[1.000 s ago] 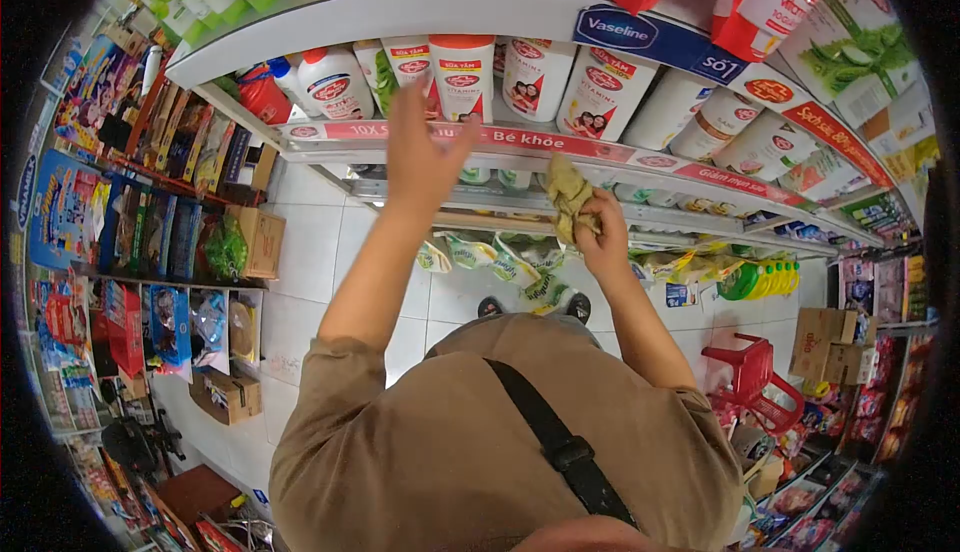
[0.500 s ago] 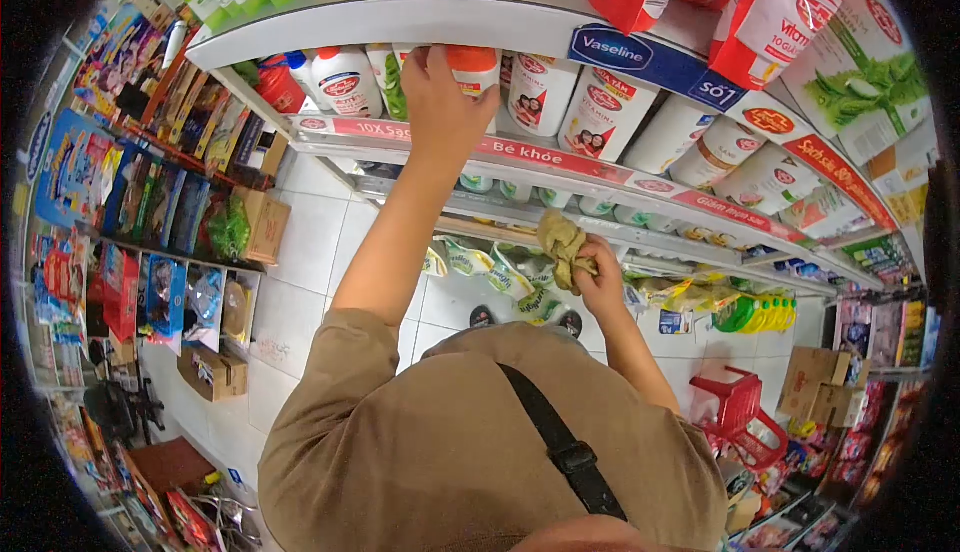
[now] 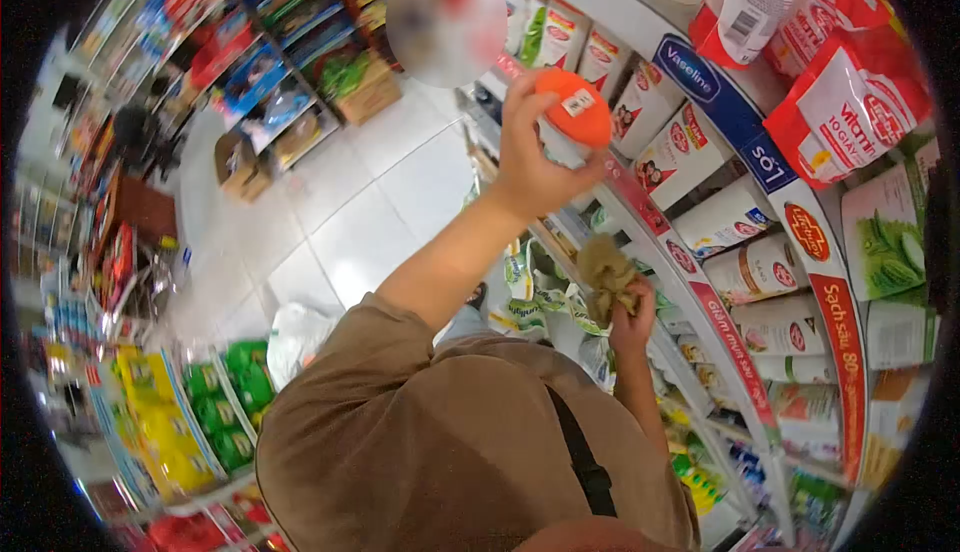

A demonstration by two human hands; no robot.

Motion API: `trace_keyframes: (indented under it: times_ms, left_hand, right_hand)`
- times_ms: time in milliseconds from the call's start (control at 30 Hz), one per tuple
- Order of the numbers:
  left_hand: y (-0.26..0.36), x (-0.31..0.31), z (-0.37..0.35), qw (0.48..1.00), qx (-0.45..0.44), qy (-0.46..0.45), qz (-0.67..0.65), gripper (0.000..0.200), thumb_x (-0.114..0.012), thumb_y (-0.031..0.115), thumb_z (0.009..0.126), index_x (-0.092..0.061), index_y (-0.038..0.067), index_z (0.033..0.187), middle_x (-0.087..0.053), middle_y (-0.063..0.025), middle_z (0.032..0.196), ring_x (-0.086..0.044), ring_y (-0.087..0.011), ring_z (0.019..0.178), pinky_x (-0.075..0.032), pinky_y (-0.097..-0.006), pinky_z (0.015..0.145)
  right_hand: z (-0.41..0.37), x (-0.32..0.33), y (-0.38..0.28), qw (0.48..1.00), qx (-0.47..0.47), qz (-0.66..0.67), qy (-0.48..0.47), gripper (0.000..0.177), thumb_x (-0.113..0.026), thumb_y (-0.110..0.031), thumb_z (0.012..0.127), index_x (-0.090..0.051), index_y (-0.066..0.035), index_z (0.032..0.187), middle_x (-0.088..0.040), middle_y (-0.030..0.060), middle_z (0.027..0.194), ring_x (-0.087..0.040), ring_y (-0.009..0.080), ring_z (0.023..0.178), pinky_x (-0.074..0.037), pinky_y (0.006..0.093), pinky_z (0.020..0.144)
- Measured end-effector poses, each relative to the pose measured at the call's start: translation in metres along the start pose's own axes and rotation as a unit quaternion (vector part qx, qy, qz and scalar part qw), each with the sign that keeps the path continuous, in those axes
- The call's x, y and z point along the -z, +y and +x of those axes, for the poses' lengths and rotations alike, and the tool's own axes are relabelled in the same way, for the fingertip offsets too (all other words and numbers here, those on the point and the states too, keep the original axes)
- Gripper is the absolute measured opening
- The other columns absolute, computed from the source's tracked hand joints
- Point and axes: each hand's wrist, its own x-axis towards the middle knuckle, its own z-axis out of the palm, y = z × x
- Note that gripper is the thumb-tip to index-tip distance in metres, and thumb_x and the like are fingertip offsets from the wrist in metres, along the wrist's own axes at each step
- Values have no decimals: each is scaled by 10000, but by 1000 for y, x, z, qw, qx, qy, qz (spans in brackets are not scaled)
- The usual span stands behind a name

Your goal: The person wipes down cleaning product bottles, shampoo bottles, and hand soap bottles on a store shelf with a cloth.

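My left hand (image 3: 535, 157) is wrapped around an orange-capped container (image 3: 578, 110), held out in front of the shelf with its lid and a small price label turned up. Most of its pale body is hidden by the fingers. Lower down, my right hand (image 3: 632, 320) grips a crumpled olive-brown cloth (image 3: 607, 270), close to the lower shelf levels. White Lifebuoy bottles (image 3: 680, 157) stand in a row on the shelf behind the red label strip (image 3: 735, 337).
Red Lifebuoy refill pouches (image 3: 850, 117) jut over the upper shelf edge near a blue Vaseline sign (image 3: 690, 69). Green-and-white packs (image 3: 525, 292) lie low by the shelf. Cardboard boxes (image 3: 368, 92) sit on the tiled floor (image 3: 345, 217) opposite. A blurred round patch covers the shelf's far end.
My left hand has drawn the orange-capped container off the shelf into the open. The view has swung round, tilting the shelf. My right hand still holds the cloth.
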Motion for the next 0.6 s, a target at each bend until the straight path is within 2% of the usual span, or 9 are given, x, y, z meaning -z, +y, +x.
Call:
trace_keyframes:
  times_ms: [67, 167, 200, 300, 333, 433, 467, 533, 600]
  left_hand:
    - [37, -1, -17, 999, -32, 8, 29, 837, -726, 12, 559, -254, 80, 1247, -309, -206, 1227, -429, -300, 1094, -378, -392, 916]
    - [95, 1, -50, 994, 63, -89, -4, 821, -745, 84, 555, -289, 79, 1237, -329, -211, 1210, -422, -314, 1095, -361, -397, 920]
    - [112, 1, -64, 989, 103, -102, -13, 816, -746, 101, 557, -294, 79, 1236, -332, -211, 1208, -419, -320, 1095, -351, -397, 927]
    - [156, -1, -97, 973, 195, -125, -15, 786, -744, 149, 580, -303, 73, 1227, -350, -202, 1199, -412, -332, 1092, -320, -397, 948]
    - [166, -3, -107, 969, 220, -104, -33, 779, -747, 156, 586, -304, 71, 1222, -365, -195, 1188, -417, -324, 1087, -326, -399, 940]
    - [188, 0, -114, 964, 259, -48, -36, 743, -758, 183, 598, -330, 65, 1194, -397, -180, 1160, -428, -319, 1071, -337, -409, 922]
    - [196, 3, -114, 963, 267, -33, -31, 730, -761, 194, 600, -342, 63, 1183, -406, -176, 1152, -431, -320, 1065, -340, -413, 918]
    - [207, 13, -104, 977, 205, -12, 56, 718, -773, 235, 589, -368, 68, 1158, -419, -174, 1136, -440, -330, 1051, -351, -416, 906]
    - [209, 25, -96, 985, 135, 9, 103, 709, -781, 321, 564, -412, 80, 1120, -445, -174, 1107, -461, -339, 1005, -374, -417, 869]
  right_hand:
    - [-1, 25, -13, 997, -35, 65, 35, 379, -473, 49, 741, -419, -54, 1102, -449, 135, 1133, -445, 237, 1066, -356, 353, 924]
    - [5, 32, -43, 969, -112, 199, 96, 441, -468, 16, 770, -346, -52, 1188, -389, 108, 1172, -412, 210, 1089, -340, 349, 946]
    - [1, 35, -40, 977, -71, 196, 51, 510, -503, -95, 808, -283, -26, 1263, -359, 130, 1219, -400, 235, 1114, -324, 359, 963]
    - [2, 25, -71, 979, 107, 129, -120, 605, -476, -145, 835, -181, -29, 1350, -281, 166, 1337, -316, 276, 1227, -275, 388, 1017]
    - [2, 21, -74, 970, 65, 180, -147, 672, -473, -310, 847, -165, -14, 1367, -273, 194, 1355, -319, 307, 1238, -292, 407, 1015]
    - [9, 6, -110, 905, -6, 373, -204, 695, -451, -417, 849, -198, -17, 1358, -318, 202, 1325, -377, 315, 1198, -330, 423, 996]
    - [8, 1, -107, 902, -1, 389, -190, 720, -447, -471, 840, -218, -14, 1346, -356, 208, 1294, -424, 318, 1158, -366, 436, 971]
    - [-2, -7, -121, 908, -27, 371, -195, 713, -467, -463, 838, -231, -12, 1338, -372, 202, 1280, -431, 308, 1151, -371, 428, 965]
    - [-6, -12, -121, 908, 2, 339, -246, 623, -449, -396, 870, -267, -2, 1317, -398, 185, 1253, -458, 287, 1110, -389, 403, 943]
